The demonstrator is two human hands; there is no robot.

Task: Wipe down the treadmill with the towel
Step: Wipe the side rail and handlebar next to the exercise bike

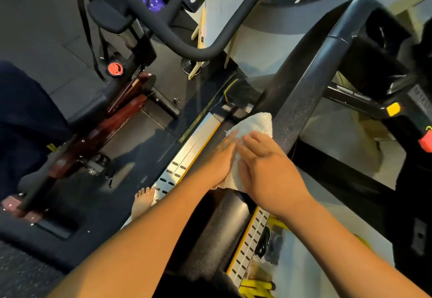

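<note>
- The white terry towel [256,124] is draped over the black speckled treadmill handrail [294,101], low on its sloping stretch. Wrapped that way, the cloth likely covers the top and both flanks of the bar in a single pass.
- The towel looks thick, nubby and rumpled. Its upper end is bunched into a rounded hump, and its lower edge is tucked beneath the hands. It seems soft enough to mould to the round bar.
- The left hand [222,159] lies against the towel's left side with its fingers fairly straight and pointing up the rail. It presses the cloth rather than clutching it. Its thumb is hidden.
- The right hand [264,169] rests on the towel from the other side, fingers extended and only slightly bent, flat on the cloth. The bar and towel sit sandwiched between the two palms, which probably gives the pressure needed for rubbing along the rail.
- Beneath the hands runs the treadmill's silver slotted side rail with a yellow edge [184,157], and a bare foot [142,203] stands on it, likely to bring the person close to the bar.
- To the right, the console frame carries a small yellow button [393,108].
- To the left stands a black exercise bike [163,14] with a round red knob [115,68], well apart from the towel.
</note>
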